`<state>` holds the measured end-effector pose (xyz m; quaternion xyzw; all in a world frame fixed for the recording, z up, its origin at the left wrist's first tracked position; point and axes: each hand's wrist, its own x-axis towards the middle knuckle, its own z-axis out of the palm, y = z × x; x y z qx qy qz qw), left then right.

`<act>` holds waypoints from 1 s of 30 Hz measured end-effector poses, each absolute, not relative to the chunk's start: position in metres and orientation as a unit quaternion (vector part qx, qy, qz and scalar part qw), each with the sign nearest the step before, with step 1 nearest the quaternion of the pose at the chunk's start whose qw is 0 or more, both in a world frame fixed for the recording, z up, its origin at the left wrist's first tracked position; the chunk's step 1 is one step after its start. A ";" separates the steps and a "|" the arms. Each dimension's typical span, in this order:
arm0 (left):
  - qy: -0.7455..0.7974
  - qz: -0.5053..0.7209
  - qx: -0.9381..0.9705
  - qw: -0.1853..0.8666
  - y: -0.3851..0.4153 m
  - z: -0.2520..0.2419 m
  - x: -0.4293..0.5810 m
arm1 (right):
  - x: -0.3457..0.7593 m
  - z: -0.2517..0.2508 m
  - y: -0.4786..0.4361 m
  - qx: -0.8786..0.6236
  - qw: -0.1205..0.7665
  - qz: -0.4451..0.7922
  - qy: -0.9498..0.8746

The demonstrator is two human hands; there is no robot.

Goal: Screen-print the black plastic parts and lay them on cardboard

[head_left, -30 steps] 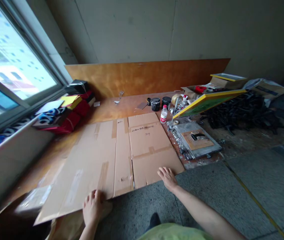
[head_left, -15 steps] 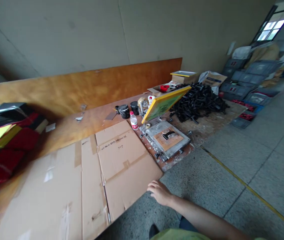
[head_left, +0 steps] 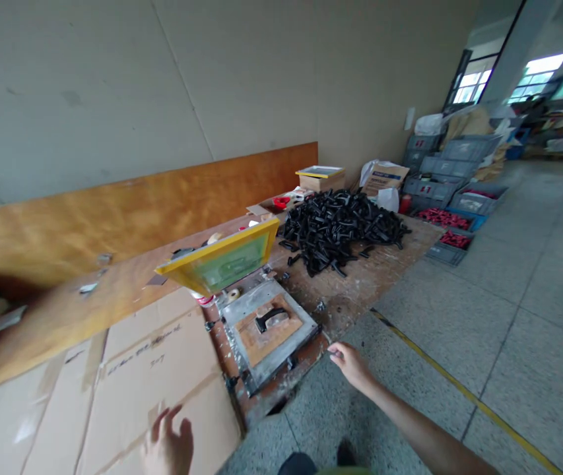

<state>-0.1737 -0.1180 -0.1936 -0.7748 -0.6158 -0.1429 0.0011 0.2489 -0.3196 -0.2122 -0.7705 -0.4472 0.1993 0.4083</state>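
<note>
My left hand (head_left: pixel 168 441) is over the flattened cardboard (head_left: pixel 137 382), its fingers apart and nothing in them. Off the table's front corner is my right hand (head_left: pixel 349 364), its fingers curled together. A thin, small item seems to show at its fingertips, too unclear to name. Between the hands lies a grey metal base plate (head_left: pixel 267 379) bearing a brown board (head_left: pixel 251 346). A black handle-shaped part (head_left: pixel 262 323) sits in the middle of that board. Behind it, a yellow-framed printing screen (head_left: pixel 231 257) stands tilted up.
A large heap of black parts (head_left: pixel 340 227) covers the table's far right. Grey crates (head_left: pixel 430 188) are stacked beyond it, and lower crates hold red parts (head_left: pixel 444 218). A wooden backboard (head_left: pixel 137 204) runs along the wall. A bottle (head_left: pixel 202 299) is partly hidden behind the screen.
The view has swung right and closer to the screen frame. My left hand has come into view over the cardboard. My right hand has moved from the cardboard's edge to the table corner.
</note>
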 end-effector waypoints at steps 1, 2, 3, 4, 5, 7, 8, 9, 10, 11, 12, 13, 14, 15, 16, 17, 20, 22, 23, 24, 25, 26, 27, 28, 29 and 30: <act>-0.603 -0.174 -0.778 -0.007 -0.111 -0.187 -0.136 | 0.266 -0.213 -0.318 -0.773 0.415 0.200 -0.436; -0.585 -0.202 -0.785 -0.022 -0.104 -0.180 -0.101 | 0.282 -0.213 -0.314 -0.774 0.421 0.203 -0.428; -0.560 -0.223 -0.797 -0.042 -0.099 -0.173 -0.067 | 0.296 -0.214 -0.309 -0.773 0.426 0.207 -0.422; -0.532 -0.235 -0.811 -0.066 -0.094 -0.165 -0.036 | 0.308 -0.214 -0.303 -0.772 0.430 0.211 -0.418; -0.507 -0.246 -0.821 -0.087 -0.090 -0.159 -0.006 | 0.320 -0.214 -0.296 -0.770 0.433 0.216 -0.415; -0.465 -0.260 -0.836 -0.129 -0.080 -0.148 0.049 | 0.343 -0.212 -0.279 -0.770 0.435 0.222 -0.411; -0.447 -0.262 -0.842 -0.151 -0.074 -0.145 0.074 | 0.354 -0.210 -0.270 -0.771 0.435 0.223 -0.409; -0.431 -0.261 -0.846 -0.173 -0.068 -0.143 0.099 | 0.366 -0.208 -0.262 -0.772 0.435 0.223 -0.406; -0.417 -0.257 -0.850 -0.196 -0.062 -0.143 0.123 | 0.377 -0.205 -0.253 -0.773 0.436 0.223 -0.402; -0.402 -0.250 -0.853 -0.219 -0.056 -0.144 0.146 | 0.389 -0.203 -0.246 -0.775 0.438 0.224 -0.398; -0.390 -0.244 -0.855 -0.241 -0.049 -0.146 0.168 | 0.401 -0.200 -0.239 -0.776 0.441 0.224 -0.392; -0.380 -0.237 -0.855 -0.261 -0.042 -0.149 0.189 | 0.414 -0.198 -0.233 -0.777 0.443 0.226 -0.386; -0.373 -0.229 -0.856 -0.276 -0.035 -0.152 0.209 | 0.428 -0.196 -0.227 -0.778 0.446 0.227 -0.380; -0.367 -0.220 -0.856 -0.289 -0.028 -0.155 0.228 | 0.441 -0.195 -0.223 -0.780 0.450 0.227 -0.373; -0.363 -0.210 -0.857 -0.299 -0.020 -0.158 0.246 | 0.456 -0.194 -0.219 -0.783 0.453 0.227 -0.362; -0.358 -0.198 -0.860 -0.305 -0.013 -0.160 0.264 | 0.470 -0.195 -0.215 -0.786 0.456 0.227 -0.350; -0.349 -0.171 -0.867 -0.311 0.011 -0.165 0.313 | 0.517 -0.198 -0.205 -0.799 0.463 0.236 -0.302; -0.353 -0.168 -0.867 -0.310 0.027 -0.166 0.345 | 0.550 -0.199 -0.196 -0.800 0.474 0.245 -0.274; -0.359 -0.169 -0.864 -0.309 0.036 -0.167 0.360 | 0.568 -0.199 -0.190 -0.796 0.485 0.248 -0.266; -0.366 -0.171 -0.862 -0.307 0.043 -0.166 0.375 | 0.587 -0.197 -0.184 -0.789 0.496 0.251 -0.261; -0.372 -0.173 -0.860 -0.304 0.050 -0.165 0.390 | 0.607 -0.195 -0.178 -0.781 0.509 0.251 -0.260; -0.376 -0.178 -0.858 -0.301 0.056 -0.164 0.405 | 0.629 -0.191 -0.172 -0.774 0.522 0.246 -0.261; -0.379 -0.184 -0.857 -0.297 0.061 -0.162 0.420 | 0.651 -0.187 -0.168 -0.770 0.532 0.232 -0.265; -0.380 -0.191 -0.856 -0.293 0.064 -0.160 0.436 | 0.676 -0.183 -0.165 -0.768 0.543 0.210 -0.268; -0.379 -0.198 -0.856 -0.289 0.066 -0.157 0.452 | 0.703 -0.179 -0.164 -0.769 0.552 0.180 -0.267; -0.378 -0.203 -0.857 -0.286 0.066 -0.155 0.469 | 0.731 -0.175 -0.165 -0.772 0.561 0.145 -0.262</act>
